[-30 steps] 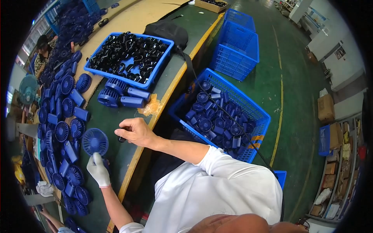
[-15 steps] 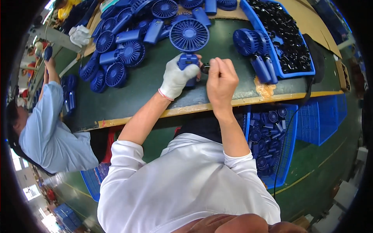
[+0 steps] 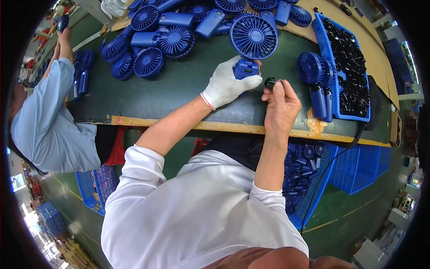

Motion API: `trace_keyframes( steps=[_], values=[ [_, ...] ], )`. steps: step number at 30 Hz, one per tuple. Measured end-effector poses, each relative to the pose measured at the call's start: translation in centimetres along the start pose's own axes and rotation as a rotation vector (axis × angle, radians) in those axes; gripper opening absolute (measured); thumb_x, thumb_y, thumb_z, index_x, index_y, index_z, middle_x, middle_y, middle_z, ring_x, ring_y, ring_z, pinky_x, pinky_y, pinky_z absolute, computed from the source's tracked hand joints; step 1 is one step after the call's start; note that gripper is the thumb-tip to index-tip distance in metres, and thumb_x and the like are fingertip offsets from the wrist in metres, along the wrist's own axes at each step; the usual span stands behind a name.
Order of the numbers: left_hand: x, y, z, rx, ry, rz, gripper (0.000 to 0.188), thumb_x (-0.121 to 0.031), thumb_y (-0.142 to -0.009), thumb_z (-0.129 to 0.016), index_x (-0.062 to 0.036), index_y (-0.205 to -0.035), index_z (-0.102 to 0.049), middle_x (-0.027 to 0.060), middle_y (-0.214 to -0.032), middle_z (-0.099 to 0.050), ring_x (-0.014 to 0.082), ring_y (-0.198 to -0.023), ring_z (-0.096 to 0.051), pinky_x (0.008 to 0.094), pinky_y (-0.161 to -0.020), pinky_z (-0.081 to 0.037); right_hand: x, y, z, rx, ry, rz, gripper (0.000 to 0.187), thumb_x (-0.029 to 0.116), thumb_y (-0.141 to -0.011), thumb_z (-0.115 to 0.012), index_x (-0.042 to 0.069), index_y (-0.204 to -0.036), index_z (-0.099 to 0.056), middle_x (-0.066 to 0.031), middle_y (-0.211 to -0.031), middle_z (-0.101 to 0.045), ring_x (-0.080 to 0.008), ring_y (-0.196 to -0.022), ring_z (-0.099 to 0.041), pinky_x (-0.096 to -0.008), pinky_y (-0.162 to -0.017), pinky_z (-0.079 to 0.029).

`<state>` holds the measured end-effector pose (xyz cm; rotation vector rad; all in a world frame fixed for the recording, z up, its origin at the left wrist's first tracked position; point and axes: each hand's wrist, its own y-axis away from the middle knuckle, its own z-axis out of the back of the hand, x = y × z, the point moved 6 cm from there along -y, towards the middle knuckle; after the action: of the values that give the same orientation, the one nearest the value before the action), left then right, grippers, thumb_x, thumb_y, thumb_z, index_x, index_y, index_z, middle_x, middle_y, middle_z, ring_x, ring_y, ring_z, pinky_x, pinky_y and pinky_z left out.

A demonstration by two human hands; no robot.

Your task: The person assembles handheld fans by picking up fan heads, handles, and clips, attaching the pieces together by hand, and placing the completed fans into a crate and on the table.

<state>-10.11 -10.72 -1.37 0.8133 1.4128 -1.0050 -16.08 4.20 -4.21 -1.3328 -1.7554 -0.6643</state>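
Note:
My left hand (image 3: 230,84), in a white knit glove, is wrapped round the handle of a blue handheld fan (image 3: 254,36). The fan's round grille points away from me, and a small slot shows on its handle. Just right of it, my bare right hand (image 3: 283,103) pinches a small glossy black part (image 3: 269,83) between thumb and fingers. A gap separates this part from the fan. Its exact kind is too small to make out.
Several blue fans (image 3: 177,41) lie heaped along the far left of the green table (image 3: 152,101). Two more fans (image 3: 310,67) lie right, beside a blue tray (image 3: 323,42) of black parts. Below the table edge stands a blue crate (image 3: 329,168) with fans. A co-worker (image 3: 53,121) sits left.
My right hand has drawn away from the fan with the black part and turned, so the part shows more. The view has shifted, and the fan appears farther right.

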Motion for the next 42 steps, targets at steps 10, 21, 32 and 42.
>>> trace_keyframes(
  steps=[10, 21, 32, 42],
  values=[
    [-1.5, 0.8, -1.5, 0.012, -0.628, -0.201, 0.038, -0.046, -0.068, -0.07, -0.0093, -0.076, -0.067, 0.0128, -0.072, -0.066, 0.0335, -0.07, -0.065, 0.0397, -0.061, -0.051, -0.9, 1.1, -1.4, -0.079, 0.046, 0.001, 0.022, 0.01, -0.084, -0.075, 0.0, -0.068, -0.064, -0.0008, -0.073, -0.054, -0.0052, -0.054, -0.041, -0.0207, -0.041, -0.025],
    [-0.8, -0.3, -1.1, -0.022, -0.548, -0.209, 0.036, -0.041, -0.072, -0.066, -0.0047, -0.072, -0.069, 0.0181, -0.067, -0.063, 0.0337, -0.064, -0.065, 0.0386, -0.059, -0.051, -1.3, 0.5, -2.2, -0.064, 0.12, 0.003, 0.05, 0.042, -0.102, -0.041, -0.002, -0.09, -0.062, -0.0034, -0.084, -0.061, -0.0084, -0.077, -0.054, -0.0238, -0.066, -0.044],
    [1.7, 1.1, -3.4, 0.354, 0.405, 0.393, 0.068, -0.05, -0.102, -0.019, -0.0016, -0.078, -0.06, 0.0073, -0.066, -0.061, 0.015, -0.053, -0.057, 0.0258, -0.054, -0.048, -1.6, 0.2, -2.0, 0.022, 0.152, -0.306, 0.052, 0.051, -0.095, -0.051, 0.0, -0.093, -0.061, -0.0002, -0.054, -0.05, -0.0091, -0.034, -0.04, -0.024, -0.027, -0.033],
    [-1.8, 3.0, -3.2, 0.24, 0.033, 0.133, 0.059, -0.048, -0.102, -0.018, -0.0022, -0.095, -0.056, 0.0105, -0.065, -0.061, 0.0182, -0.051, -0.062, 0.0299, -0.057, -0.052, 4.1, 1.3, -4.0, 0.079, 0.533, -0.086, 0.041, 0.003, -0.073, -0.074, -0.004, -0.108, -0.054, -0.0125, -0.084, -0.064, -0.0161, -0.05, -0.06, -0.0279, -0.033, -0.047]
  ],
)
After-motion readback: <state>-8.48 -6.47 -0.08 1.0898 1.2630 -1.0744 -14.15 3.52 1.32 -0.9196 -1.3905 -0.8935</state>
